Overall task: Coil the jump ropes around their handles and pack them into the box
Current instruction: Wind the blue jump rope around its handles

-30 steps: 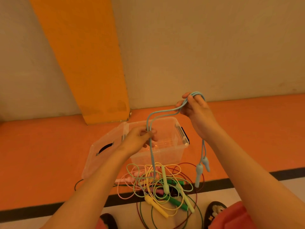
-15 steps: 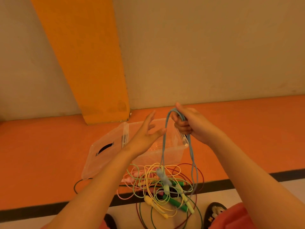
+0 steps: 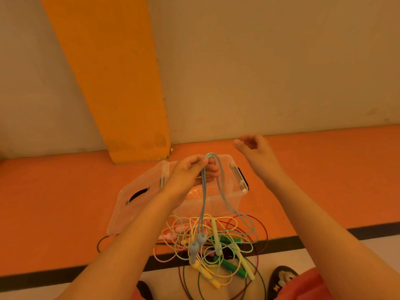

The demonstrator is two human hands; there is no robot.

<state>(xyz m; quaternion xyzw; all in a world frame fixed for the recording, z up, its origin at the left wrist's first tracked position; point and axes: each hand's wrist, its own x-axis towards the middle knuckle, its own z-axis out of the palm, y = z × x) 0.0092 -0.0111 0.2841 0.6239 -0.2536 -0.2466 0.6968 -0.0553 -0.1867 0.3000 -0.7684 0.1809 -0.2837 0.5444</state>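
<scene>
Head view: left hand [image 3: 190, 172] grips the folded bends of the light-blue rubber jump rope [image 3: 203, 202] above the clear plastic storage box [image 3: 230, 191]. Its two blue handles [image 3: 195, 245] hang over the tangled pile of coloured ropes [image 3: 218, 245] on the orange floor [image 3: 65, 213]. Right hand [image 3: 255, 150] is raised beside the box, fingers loosely curled, holding nothing.

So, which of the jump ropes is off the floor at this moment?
The light blue rope: the left hand grips its folded strands and its two handles dangle. The other ropes lie tangled on the floor.
</scene>
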